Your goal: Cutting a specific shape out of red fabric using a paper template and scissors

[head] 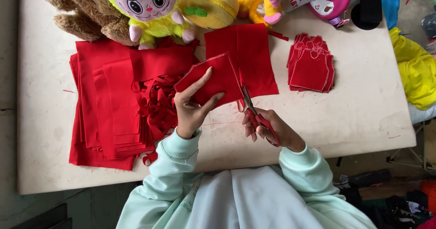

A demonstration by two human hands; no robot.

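Red felt piece (213, 80), soft, flat, angular: mid-table, pinched in your left hand (190, 108), thumb on top. Red-handled metal scissors (256, 115): gripped by your right hand (272, 127), blades at the piece's right edge. Cut stack (311, 63) far right.

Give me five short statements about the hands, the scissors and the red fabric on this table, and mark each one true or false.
1. The left hand holds a red fabric piece up off the table. True.
2. The right hand holds blue-handled scissors. False: the scissors have red handles.
3. The scissor blades point at the edge of the held fabric piece. True.
4. The small stack of cut red pieces lies left of the left hand. False: it lies to the right, past the right hand.
5. The plush toys sit along the near table edge. False: they sit along the far edge of the table.
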